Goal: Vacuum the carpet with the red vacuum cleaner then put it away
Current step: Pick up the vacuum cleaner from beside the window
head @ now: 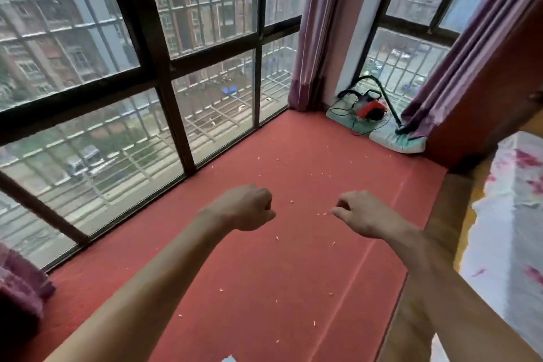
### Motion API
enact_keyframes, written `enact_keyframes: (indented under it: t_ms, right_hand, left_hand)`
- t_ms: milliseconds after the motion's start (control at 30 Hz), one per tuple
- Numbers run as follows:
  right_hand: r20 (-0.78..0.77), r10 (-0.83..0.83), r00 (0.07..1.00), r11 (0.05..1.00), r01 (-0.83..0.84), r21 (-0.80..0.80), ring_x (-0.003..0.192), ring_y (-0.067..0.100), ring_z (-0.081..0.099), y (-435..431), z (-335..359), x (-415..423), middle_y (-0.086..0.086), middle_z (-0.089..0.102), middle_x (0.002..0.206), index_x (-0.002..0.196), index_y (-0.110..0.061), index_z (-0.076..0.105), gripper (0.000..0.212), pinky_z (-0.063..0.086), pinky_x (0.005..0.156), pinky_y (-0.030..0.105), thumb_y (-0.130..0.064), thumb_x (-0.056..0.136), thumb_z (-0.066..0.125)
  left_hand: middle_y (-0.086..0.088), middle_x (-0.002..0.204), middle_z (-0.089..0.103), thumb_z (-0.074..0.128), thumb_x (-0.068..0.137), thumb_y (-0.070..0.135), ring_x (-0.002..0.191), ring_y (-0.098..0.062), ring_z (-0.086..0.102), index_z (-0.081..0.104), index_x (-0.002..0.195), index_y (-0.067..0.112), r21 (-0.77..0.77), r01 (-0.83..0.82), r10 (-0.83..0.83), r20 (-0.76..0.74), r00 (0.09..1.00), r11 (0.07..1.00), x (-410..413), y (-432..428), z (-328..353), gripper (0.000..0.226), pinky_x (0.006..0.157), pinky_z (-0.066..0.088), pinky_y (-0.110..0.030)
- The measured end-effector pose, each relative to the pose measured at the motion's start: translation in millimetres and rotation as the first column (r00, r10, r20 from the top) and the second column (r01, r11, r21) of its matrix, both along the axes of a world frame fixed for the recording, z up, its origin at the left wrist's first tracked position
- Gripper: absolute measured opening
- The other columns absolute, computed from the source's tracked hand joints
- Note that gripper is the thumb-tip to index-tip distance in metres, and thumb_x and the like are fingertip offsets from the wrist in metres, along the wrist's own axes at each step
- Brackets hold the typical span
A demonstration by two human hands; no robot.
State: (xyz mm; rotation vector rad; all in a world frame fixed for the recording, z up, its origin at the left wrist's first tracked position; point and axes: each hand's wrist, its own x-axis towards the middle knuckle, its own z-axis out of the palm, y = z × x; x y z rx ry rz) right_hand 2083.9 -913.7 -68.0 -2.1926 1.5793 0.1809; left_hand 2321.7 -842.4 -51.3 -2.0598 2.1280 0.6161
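The red vacuum cleaner (370,109) sits in the far right corner on a pale green cushion (393,135), its black hose (385,97) arching over it and its cord loose beside it. The red carpet (264,258) fills the window bay and is dotted with small pale scraps. My left hand (249,209) and my right hand (361,214) hover over the carpet's middle, both curled into loose fists with nothing in them. Both are far from the vacuum.
Tall dark-framed windows (164,73) run along the left and back. Purple curtains (314,29) hang at the far corner and right side. A bed with a white and pink floral sheet (508,214) borders the carpet on the right. A purple fabric (20,282) lies at the left edge.
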Motion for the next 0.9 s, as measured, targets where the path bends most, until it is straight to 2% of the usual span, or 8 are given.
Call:
enact_keyframes:
  t_ms: [200, 300, 467, 733, 833, 900]
  right_hand:
    - [-0.019, -0.127, 0.992, 0.992, 0.128, 0.011, 0.089, 0.023, 0.061, -40.2, -1.0, 25.9, 0.003, 0.066, 0.096, 0.095, -0.015, 0.065, 0.026, 0.052, 0.079, 0.039, -0.036, 0.097, 0.051]
    - [-0.01, -0.191, 0.982, 0.982, 0.191, 0.002, 0.089, 0.024, 0.062, -70.7, -1.9, 29.0, 0.002, 0.067, 0.097, 0.092, -0.02, 0.065, 0.023, 0.053, 0.081, 0.041, -0.037, 0.095, 0.051]
    - [0.01, -0.237, 0.971, 0.971, 0.237, 0.023, 0.087, 0.023, 0.063, -138.5, -6.7, 32.6, 0.003, 0.068, 0.096, 0.098, -0.018, 0.067, 0.026, 0.054, 0.081, 0.041, -0.037, 0.096, 0.051]
    - [0.078, -0.244, 0.967, 0.97, 0.241, 0.041, 0.086, 0.021, 0.063, -302.1, -15.5, 36.3, 0.001, 0.066, 0.096, 0.098, -0.019, 0.067, 0.026, 0.054, 0.083, 0.044, -0.04, 0.097, 0.051]
    - [0.11, -0.217, 0.97, 0.976, 0.216, 0.023, 0.087, 0.021, 0.063, -368.0, -10.2, 39.8, 0.002, 0.066, 0.097, 0.099, -0.017, 0.067, 0.026, 0.053, 0.083, 0.043, -0.037, 0.098, 0.05]
    - [0.113, -0.215, 0.97, 0.977, 0.214, 0.014, 0.091, 0.023, 0.062, -406.0, -5.0, 41.0, 0.002, 0.067, 0.1, 0.101, -0.016, 0.067, 0.026, 0.052, 0.086, 0.043, -0.035, 0.098, 0.05]
  left_hand:
    - [-0.013, 0.111, 0.067, 0.051, 0.1, 0.035, 0.101, -0.032, 0.063, 0.067, 0.11, 0.009, -0.012, 0.148, -0.147, 0.055, 0.988, 0.989, 30.0, -86.6, -2.5, 0.033, 0.073, 0.046, -0.031]
    - [-0.014, 0.112, 0.066, 0.05, 0.101, 0.036, 0.1, -0.035, 0.065, 0.066, 0.111, 0.007, -0.053, 0.231, -0.224, 0.122, 0.967, 0.971, 32.0, -131.0, -4.4, 0.035, 0.072, 0.047, -0.034]
    - [-0.014, 0.111, 0.066, 0.05, 0.101, 0.037, 0.099, -0.034, 0.065, 0.067, 0.11, 0.008, -0.057, 0.311, -0.302, 0.13, 0.944, 0.949, 27.8, -204.6, -8.6, 0.035, 0.076, 0.051, -0.036]
    - [-0.013, 0.117, 0.064, 0.048, 0.101, 0.038, 0.103, -0.034, 0.064, 0.066, 0.113, 0.009, 0.021, 0.264, -0.263, 0.185, 0.947, 0.964, 36.9, -349.4, -0.7, 0.037, 0.083, 0.055, -0.038]
    - [-0.012, 0.115, 0.065, 0.047, 0.101, 0.039, 0.104, -0.033, 0.064, 0.065, 0.115, 0.012, -0.063, 0.249, -0.229, 0.228, 0.946, 0.967, 43.0, -409.3, 11.0, 0.036, 0.078, 0.053, -0.035]
    - [-0.013, 0.114, 0.065, 0.046, 0.101, 0.04, 0.104, -0.033, 0.064, 0.065, 0.115, 0.012, -0.095, 0.249, -0.222, 0.231, 0.947, 0.964, 43.3, -445.5, 15.7, 0.036, 0.08, 0.053, -0.036]
